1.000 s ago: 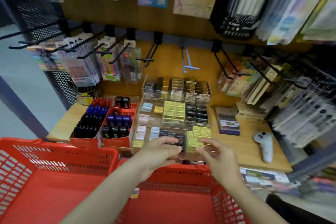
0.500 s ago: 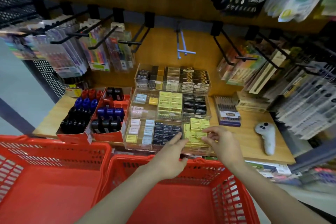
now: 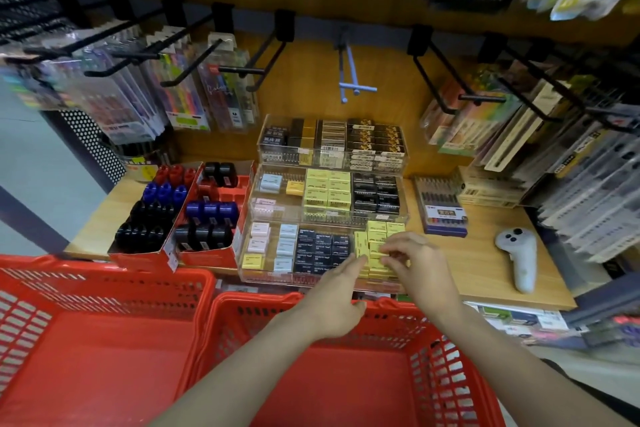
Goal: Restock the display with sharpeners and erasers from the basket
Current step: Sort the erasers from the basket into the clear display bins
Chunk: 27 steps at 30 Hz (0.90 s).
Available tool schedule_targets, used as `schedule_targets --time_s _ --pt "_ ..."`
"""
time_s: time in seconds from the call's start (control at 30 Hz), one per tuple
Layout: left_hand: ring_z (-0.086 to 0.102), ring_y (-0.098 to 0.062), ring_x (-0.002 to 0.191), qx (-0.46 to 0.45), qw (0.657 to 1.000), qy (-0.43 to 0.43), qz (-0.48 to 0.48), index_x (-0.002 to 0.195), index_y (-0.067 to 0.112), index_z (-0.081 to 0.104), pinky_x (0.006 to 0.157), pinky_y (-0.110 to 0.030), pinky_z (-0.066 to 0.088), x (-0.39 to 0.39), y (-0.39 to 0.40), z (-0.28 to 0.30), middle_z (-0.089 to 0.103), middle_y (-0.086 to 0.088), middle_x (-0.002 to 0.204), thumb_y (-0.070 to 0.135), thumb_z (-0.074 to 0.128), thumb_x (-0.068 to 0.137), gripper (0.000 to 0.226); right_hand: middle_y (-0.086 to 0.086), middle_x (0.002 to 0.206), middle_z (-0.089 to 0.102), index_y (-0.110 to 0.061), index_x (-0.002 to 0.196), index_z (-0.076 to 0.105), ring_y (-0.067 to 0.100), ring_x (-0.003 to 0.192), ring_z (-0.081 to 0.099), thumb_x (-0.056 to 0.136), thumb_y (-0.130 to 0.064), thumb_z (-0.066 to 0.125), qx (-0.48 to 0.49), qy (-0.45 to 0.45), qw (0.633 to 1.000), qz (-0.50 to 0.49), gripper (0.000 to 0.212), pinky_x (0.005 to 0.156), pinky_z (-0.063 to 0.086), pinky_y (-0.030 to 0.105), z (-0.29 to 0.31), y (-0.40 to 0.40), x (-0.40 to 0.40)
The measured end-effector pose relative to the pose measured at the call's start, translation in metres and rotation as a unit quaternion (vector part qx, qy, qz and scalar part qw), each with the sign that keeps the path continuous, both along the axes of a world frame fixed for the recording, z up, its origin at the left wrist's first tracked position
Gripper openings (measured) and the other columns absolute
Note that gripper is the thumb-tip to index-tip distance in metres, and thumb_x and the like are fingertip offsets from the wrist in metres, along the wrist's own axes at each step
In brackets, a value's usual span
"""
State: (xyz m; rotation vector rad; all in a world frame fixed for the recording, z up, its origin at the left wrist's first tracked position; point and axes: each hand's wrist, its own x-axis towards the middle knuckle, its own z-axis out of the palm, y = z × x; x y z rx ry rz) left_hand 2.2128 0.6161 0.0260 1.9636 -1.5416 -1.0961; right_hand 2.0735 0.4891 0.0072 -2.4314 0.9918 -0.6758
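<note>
My right hand (image 3: 420, 262) pinches yellow erasers (image 3: 375, 246) in the front tray (image 3: 311, 279); my left hand (image 3: 334, 288), fingers straight, steadies them; crowding may topple the stack.

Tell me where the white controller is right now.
The white controller lies on the wooden shelf at the right of the head view, right of the clear eraser trays and the right hand, below the hanging packs.

- Two baskets (image 3: 194, 291) sit side by side along the bottom of the frame.
- Above them, mid-frame, the tiered eraser display (image 3: 329, 211) stands on the shelf (image 3: 485, 274).
- Two sharpener boxes (image 3: 180, 215) lie just left of it.
- A controller (image 3: 517, 258) lies at the right.
</note>
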Motion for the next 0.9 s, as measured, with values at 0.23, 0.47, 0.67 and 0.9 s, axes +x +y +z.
schedule_targets --time_s 0.23,0.47,0.67,0.9 --pt "0.063 -0.012 0.08 -0.086 0.99 -0.08 0.077 0.098 0.023 0.065 0.076 -0.027 0.051 0.037 0.051 -0.005 0.064 0.011 0.083 0.017 0.063 0.09 0.01 -0.006 0.099 0.062 -0.015 0.094 0.07 0.006 0.093 0.061 0.088 -0.006 0.063 -0.036 -0.031 0.994 0.095 0.013 0.086 0.047 0.018 -0.009 0.066 -0.018" --pt "0.052 -0.026 0.13 0.225 0.963 -0.112 0.1 0.137 0.014 0.051 0.105 -0.024 0.037 0.066 0.112 -0.117 0.056 -0.013 0.138 0.009 0.053 0.091 0.047 -0.012 0.094 0.064 -0.028 0.092 0.071 0.01 0.086 0.065 0.082 -0.013 0.059 0.155 0.123 0.97 0.144 0.022 0.083 0.052 0.031 -0.096 0.13 -0.001" --pt "0.033 -0.032 0.144 0.283 0.946 -0.117 0.105 0.156 0.01 0.001 0.115 -0.03 0.029 0.039 0.117 -0.192 -0.011 -0.022 0.161 0.006 0.054 0.092 0.083 -0.013 0.092 0.065 -0.03 0.092 0.074 0.001 0.081 0.059 0.083 -0.007 0.06 0.265 0.182 0.938 0.132 0.028 0.085 0.047 0.019 -0.144 0.152 0.007" --pt "0.07 -0.026 0.1 0.217 0.92 -0.291 0.149 0.141 0.01 0.04 0.082 -0.035 0.055 0.045 0.094 -0.238 0.047 -0.018 0.137 0.009 0.037 0.103 0.038 -0.02 0.087 0.07 -0.052 0.069 0.059 -0.008 0.08 0.061 0.081 -0.003 0.065 0.294 0.174 0.936 0.086 0.051 0.078 0.04 0.002 -0.174 0.146 0.003"
